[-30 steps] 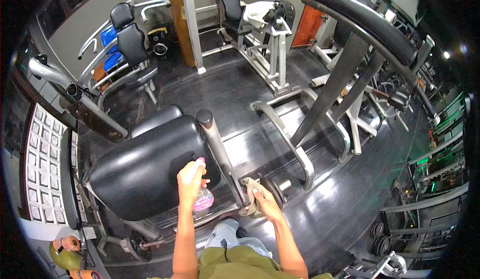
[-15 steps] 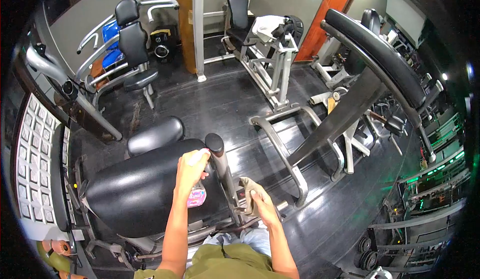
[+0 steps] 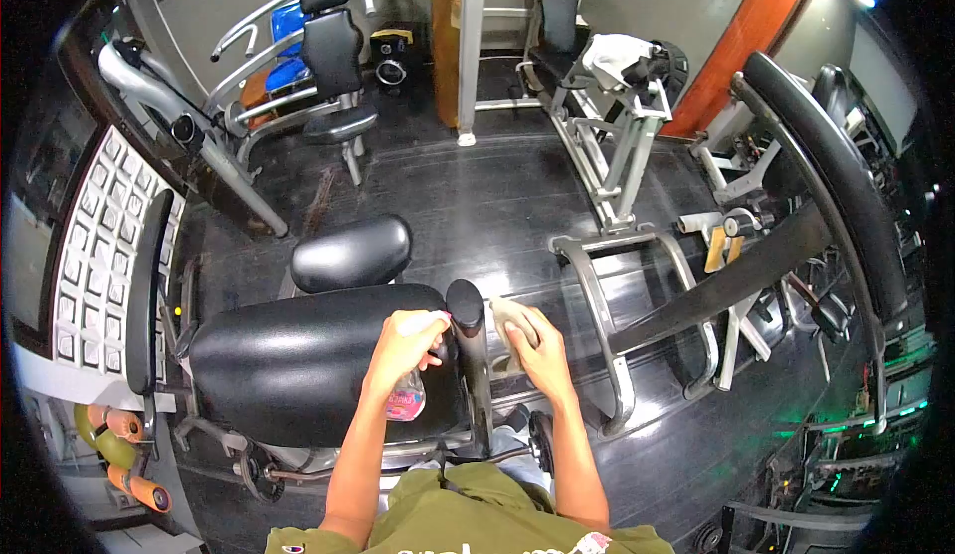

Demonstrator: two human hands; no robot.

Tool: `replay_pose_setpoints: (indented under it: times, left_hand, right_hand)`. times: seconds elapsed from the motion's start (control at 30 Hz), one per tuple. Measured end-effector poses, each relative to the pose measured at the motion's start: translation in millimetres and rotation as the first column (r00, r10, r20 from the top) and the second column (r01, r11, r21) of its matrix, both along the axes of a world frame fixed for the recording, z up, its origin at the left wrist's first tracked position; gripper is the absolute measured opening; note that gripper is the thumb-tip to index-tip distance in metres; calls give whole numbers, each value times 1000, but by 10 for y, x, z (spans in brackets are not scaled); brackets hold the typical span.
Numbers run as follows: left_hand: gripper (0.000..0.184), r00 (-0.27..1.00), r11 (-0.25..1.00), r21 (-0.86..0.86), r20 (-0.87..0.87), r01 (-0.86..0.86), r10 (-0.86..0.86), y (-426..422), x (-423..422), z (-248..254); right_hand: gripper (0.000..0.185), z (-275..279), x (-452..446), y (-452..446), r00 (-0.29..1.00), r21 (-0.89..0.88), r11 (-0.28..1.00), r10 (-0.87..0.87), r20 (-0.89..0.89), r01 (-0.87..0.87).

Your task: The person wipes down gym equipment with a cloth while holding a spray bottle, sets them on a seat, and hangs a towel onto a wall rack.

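Observation:
My left hand (image 3: 400, 353) is closed around the neck of a spray bottle (image 3: 405, 403) with a pink label, its nozzle end close to a black-capped metal post (image 3: 465, 305). Beneath the bottle lies the wide black padded bench (image 3: 298, 360). On the other side of the post, my right hand (image 3: 542, 363) grips a beige cloth (image 3: 510, 315), which is bunched under the fingers and thumb. The cloth is close beside the post; whether it touches it I cannot tell.
A smaller black pad (image 3: 351, 253) sits beyond the bench. To the right stands a machine with a long slanted pad (image 3: 826, 156) and a metal floor frame (image 3: 617, 385). A seated machine (image 3: 333, 52) is at the back left, with a brown-wrapped pillar (image 3: 448, 47) near it.
The view has shifted, so the room appears further right. My right hand with the cloth has risen nearer the post's top. My left hand still holds the bottle above the bench.

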State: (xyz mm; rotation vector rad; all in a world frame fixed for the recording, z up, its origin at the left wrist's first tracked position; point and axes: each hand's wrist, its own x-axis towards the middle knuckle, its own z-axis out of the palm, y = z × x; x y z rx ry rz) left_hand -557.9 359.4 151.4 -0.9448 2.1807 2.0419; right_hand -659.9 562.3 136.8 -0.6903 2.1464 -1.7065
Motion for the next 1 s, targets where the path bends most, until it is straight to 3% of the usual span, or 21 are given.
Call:
replay_pose_setpoints:
  times: [0.03,0.13,0.17,0.23,0.43,0.5,0.8,1.0]
  left_hand:
    - [29,1000,997,83,-22,2,-1,-24,10,-7]
    - [27,999,990,138,-48,24,-17,-72,45,-13]
    - [28,996,986,158,-83,54,-41,-85,69,-15]
    - [27,998,982,184,-54,43,-34,-130,72,-35]
    - [25,989,944,322,-146,70,-23,-186,118,-114]
    - [25,995,951,307,-103,35,-3,-161,109,-98]
    - [24,993,944,326,-118,48,-10,-154,131,-144]
    - [25,993,944,328,-116,43,-5,-157,125,-103]
  right_hand:
    - [34,54,-85,-97,1000,-2,1000,10,8,-10]
    - [32,13,-287,-357,876,258,932,334,-347,-254]
    - [32,12,-323,-406,876,260,929,344,-337,-265]
    - [32,26,-412,-520,856,436,854,431,-286,-284]
    - [25,-299,-835,-947,878,458,842,421,-227,-285]
    - [26,-361,-904,-1044,903,491,808,419,-93,-324]
    - [25,68,-333,-361,834,386,851,475,-280,-356]
    - [24,-58,-506,-461,850,363,877,431,-303,-315]
